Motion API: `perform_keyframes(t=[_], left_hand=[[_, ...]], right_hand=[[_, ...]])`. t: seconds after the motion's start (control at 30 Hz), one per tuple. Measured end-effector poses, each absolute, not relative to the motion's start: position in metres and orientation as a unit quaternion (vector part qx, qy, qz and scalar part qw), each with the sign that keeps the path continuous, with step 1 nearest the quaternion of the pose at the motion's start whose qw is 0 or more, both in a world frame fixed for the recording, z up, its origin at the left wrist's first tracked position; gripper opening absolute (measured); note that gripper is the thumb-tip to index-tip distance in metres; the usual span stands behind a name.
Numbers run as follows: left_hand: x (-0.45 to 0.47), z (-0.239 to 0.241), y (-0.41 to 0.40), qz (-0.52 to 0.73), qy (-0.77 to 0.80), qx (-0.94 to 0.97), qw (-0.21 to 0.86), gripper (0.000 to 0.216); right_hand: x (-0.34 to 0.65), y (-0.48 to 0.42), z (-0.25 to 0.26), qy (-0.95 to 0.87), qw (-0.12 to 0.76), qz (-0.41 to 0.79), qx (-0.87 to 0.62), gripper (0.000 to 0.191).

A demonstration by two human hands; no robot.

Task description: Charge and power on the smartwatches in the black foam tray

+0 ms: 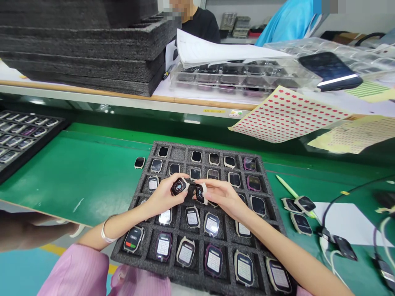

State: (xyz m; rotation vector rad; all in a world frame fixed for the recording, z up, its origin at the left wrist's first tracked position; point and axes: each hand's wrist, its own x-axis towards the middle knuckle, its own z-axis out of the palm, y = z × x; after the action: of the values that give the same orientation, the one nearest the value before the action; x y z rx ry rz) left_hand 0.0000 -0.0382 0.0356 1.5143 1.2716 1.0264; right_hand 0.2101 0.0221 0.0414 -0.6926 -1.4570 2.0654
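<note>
My left hand [168, 194] is closed on a smartwatch case [179, 186] with a lit dial, held by its edges. Close beside it, my right hand [220, 195] grips a second smartwatch case [200, 193], turned partly sideways, its screen lit too. Both are above the middle of a dark foam tray [182, 271] divided into square compartments. Strapless watches lie in most of these; in the front rows many screens show white lists, and one watch [133, 239] at the front left shows red and green. Toward the back, most screens are dark. My hands and forearms hide some compartments.
A single watch [140, 163] lies left of the tray. Several more watches [300, 222], a green pen [285, 185] and cables [327, 242] lie right. A shelf [123, 94] behind holds stacked foam trays [92, 61]; a sticker sheet [286, 117] overhangs its edge. Two people are beyond.
</note>
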Motion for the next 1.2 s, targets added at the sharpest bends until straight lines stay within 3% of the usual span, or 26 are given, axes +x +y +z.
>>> perform_keyframes(t=[1.0, 1.2], left_hand=[[0.0003, 0.0382, -0.0385, 0.436, 0.522, 0.594, 0.429, 0.035], [-0.0001, 0.0414, -0.035, 0.451, 0.482, 0.423, 0.621, 0.041]], right_hand=[[0.2105, 0.0216, 0.0425, -0.549, 0.253, 0.75, -0.269, 0.033], [0.2087, 0.0201, 0.046, -0.473, 0.241, 0.797, -0.29, 0.039]])
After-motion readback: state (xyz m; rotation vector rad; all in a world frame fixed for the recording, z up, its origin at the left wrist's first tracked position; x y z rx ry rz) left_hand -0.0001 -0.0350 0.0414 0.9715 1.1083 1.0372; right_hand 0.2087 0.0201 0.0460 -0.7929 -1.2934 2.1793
